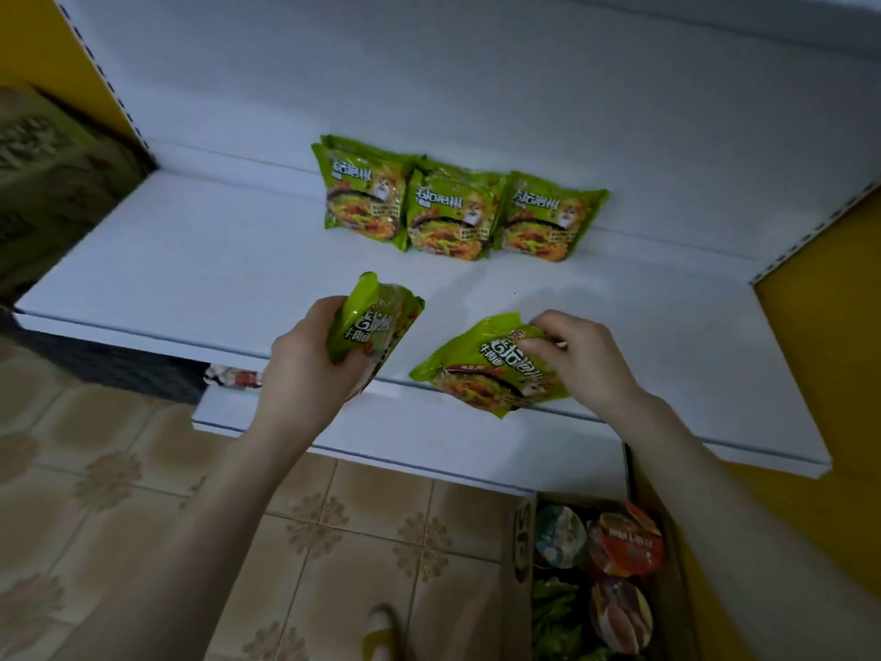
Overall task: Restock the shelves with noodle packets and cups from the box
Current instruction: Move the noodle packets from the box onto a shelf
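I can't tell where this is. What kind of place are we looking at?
Probably a small shop being restocked: a white display shelf with matching green noodle packets lined up at the back, and a cardboard box of noodle cups on the tiled floor.

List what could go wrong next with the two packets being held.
The right hand pinches the right packet by its top over the shelf edge; it could slip and drop. The left hand squeezes the left packet bent, possibly crushing noodles. Pushing either in could topple the back row.
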